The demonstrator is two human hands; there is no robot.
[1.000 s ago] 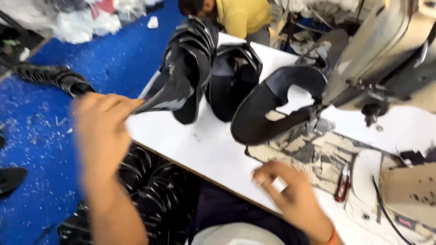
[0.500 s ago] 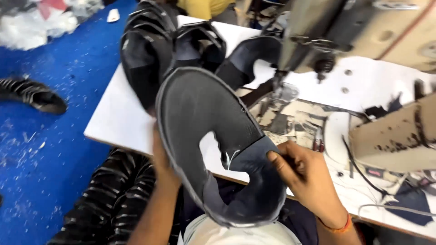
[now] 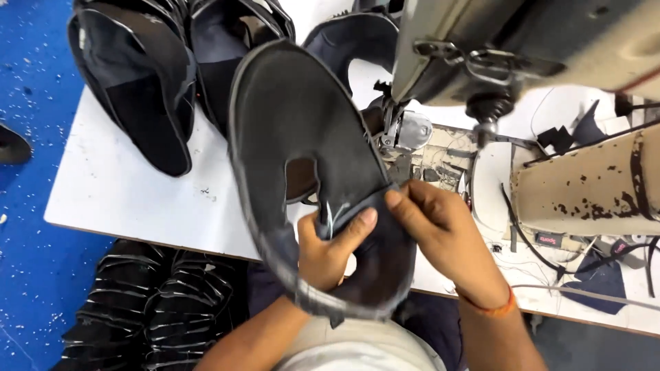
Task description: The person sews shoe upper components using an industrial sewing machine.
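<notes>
While pinched at its near end, dark shoe upper (image 3: 295,137), gripped by left hand (image 3: 328,251) and right hand (image 3: 443,230), near sewing machine (image 3: 522,48), above white table (image 3: 124,199).

Matt dark cloth shoe upper (image 3: 302,130); smooth white tabletop (image 3: 130,199).

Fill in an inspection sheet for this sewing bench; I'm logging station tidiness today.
Surface: white table, scuffed, paper-covered near the sewing machine.
Job's things: black shoe upper held up over the table edge.
Clutter: stacked uppers at rear left; dark fabric scraps on the right.
Grippers: left hand and right hand both pinch the upper's heel end.
Cables: dark cords by the machine base.
Surroundings: blue floor; piled uppers below the table.
</notes>
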